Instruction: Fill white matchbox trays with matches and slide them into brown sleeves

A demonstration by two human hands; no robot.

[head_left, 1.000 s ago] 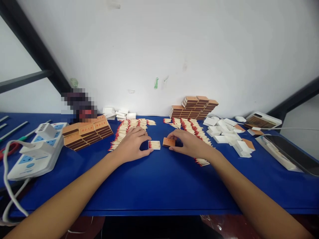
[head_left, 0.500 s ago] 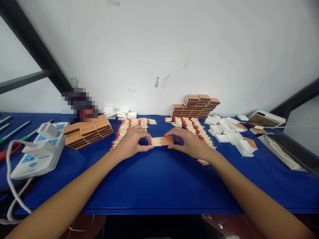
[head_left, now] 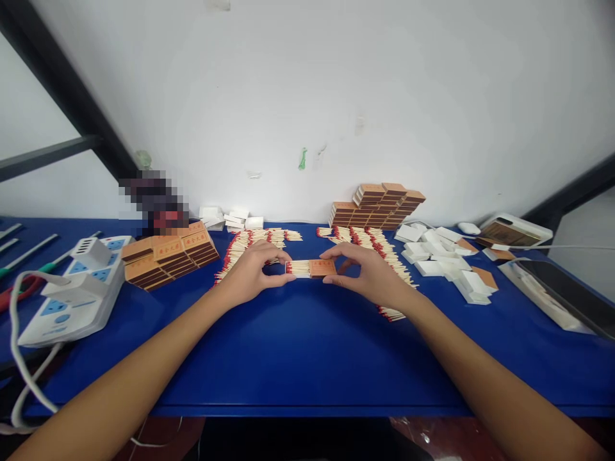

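Note:
Between my hands is a half-open matchbox (head_left: 322, 268), its white tray (head_left: 298, 269) full of red-tipped matches and sticking out to the left. My left hand (head_left: 253, 271) is closed on the tray's left end, thumb in front and fingers behind. With thumb and fingers my right hand (head_left: 362, 274) pinches the orange-brown sleeve at its right end. Loose matches lie in rows behind both hands, one left pile (head_left: 245, 238) and one right pile (head_left: 379, 240), each partly hidden by a hand.
Stacked matchboxes stand at the left (head_left: 170, 251) and against the wall (head_left: 384, 208). White trays (head_left: 439, 246) lie scattered at the right, near a dark phone (head_left: 571, 291). A power strip (head_left: 77, 288) with cables sits at the left. The blue table (head_left: 307, 358) has its edge towards me.
Both hands and the matchbox have shifted very slightly upward in the view. The grip is the same, and the tray still sticks out of the sleeve by about the same length.

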